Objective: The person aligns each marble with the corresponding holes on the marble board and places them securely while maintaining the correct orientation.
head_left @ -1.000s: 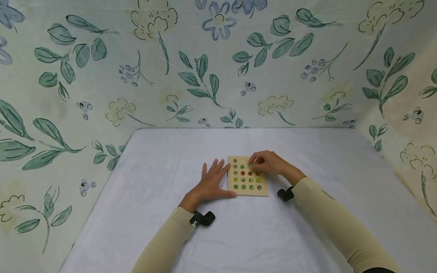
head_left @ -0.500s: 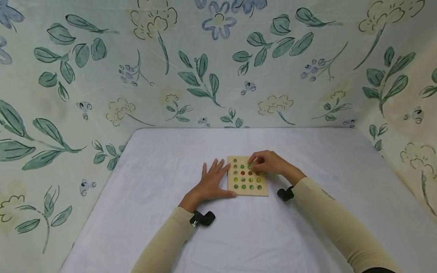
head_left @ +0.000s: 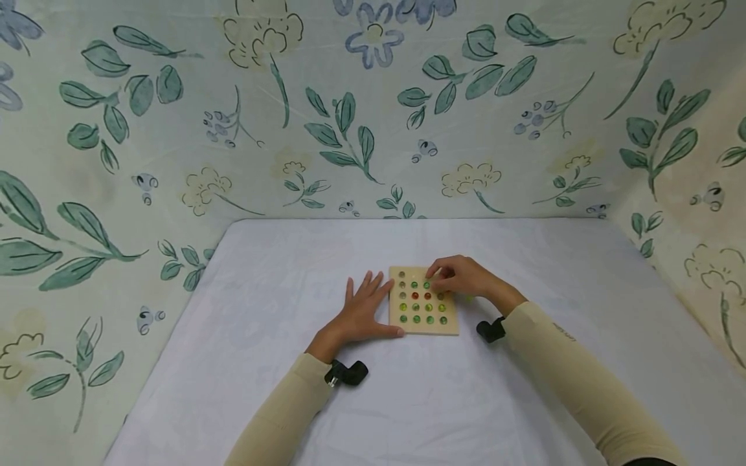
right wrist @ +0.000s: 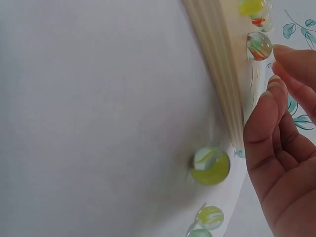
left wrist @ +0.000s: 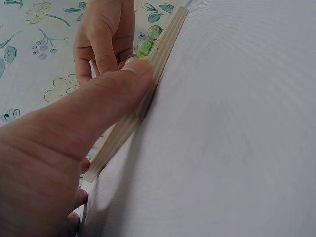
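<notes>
A square pale wooden board (head_left: 428, 329) lies on the white-covered table, with rows of glass marbles set in it. My left hand (head_left: 362, 314) is spread at its left side, fingertips at the left edge and thumb at the near left corner. Over the far right part hovers my right hand (head_left: 460, 275), hiding some spots beneath it. A green marble (head_left: 427, 285) sits in the board right by its fingertips. In the right wrist view, the bent fingers have a gap between tips, and no marble shows there. A red-and-green swirled marble (right wrist: 259, 47) overlaps the thumb area.
Beside the board's right side, loose marbles lie on the cloth, among them a yellow swirled marble (right wrist: 211, 166) and a smaller-looking yellow marble (right wrist: 211, 217) behind it. The table's far edge meets a floral-patterned backdrop (head_left: 350, 149).
The green marble by my right fingertips shows more plainly in the board. My right hand has shifted slightly to the right, away from it. My left hand and the board stay put.
</notes>
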{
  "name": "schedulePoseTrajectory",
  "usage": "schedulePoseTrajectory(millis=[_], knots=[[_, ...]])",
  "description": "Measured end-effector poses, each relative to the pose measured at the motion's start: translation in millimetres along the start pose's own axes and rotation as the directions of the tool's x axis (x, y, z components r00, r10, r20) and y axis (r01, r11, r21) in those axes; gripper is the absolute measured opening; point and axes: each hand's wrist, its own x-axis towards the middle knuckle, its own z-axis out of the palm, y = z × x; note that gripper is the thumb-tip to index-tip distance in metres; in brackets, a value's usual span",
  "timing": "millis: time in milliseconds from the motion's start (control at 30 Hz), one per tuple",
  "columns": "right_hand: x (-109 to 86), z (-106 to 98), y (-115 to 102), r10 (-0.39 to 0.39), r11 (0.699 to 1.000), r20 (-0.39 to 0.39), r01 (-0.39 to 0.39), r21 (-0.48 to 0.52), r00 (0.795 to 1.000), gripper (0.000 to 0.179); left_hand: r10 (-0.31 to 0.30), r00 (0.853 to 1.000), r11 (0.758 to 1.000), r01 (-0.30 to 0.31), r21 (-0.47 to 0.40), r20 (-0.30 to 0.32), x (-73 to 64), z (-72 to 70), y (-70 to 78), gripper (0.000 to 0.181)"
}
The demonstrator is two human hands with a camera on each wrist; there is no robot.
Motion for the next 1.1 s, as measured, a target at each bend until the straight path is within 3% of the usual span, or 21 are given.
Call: schedulePoseTrajectory(millis=[333, 1100], knots=[[-4.7, -12.6, 9.9, -0.044, 0.998, -0.042, 0.043, -0.036, 0.998, 0.018, -0.004, 1.0, 1.0, 0.004, -0.019, -0.001, -0.3, 0.3, 0.3, 0.108], [-16.9, -26.8, 19.4, 0.009, 0.997, -0.108, -0.017, -0.077, 0.994, 0.023, 0.007, 1.0, 1.0, -0.007, -0.004, -0.01, 0.3, 2.9, -2.2, 0.109]])
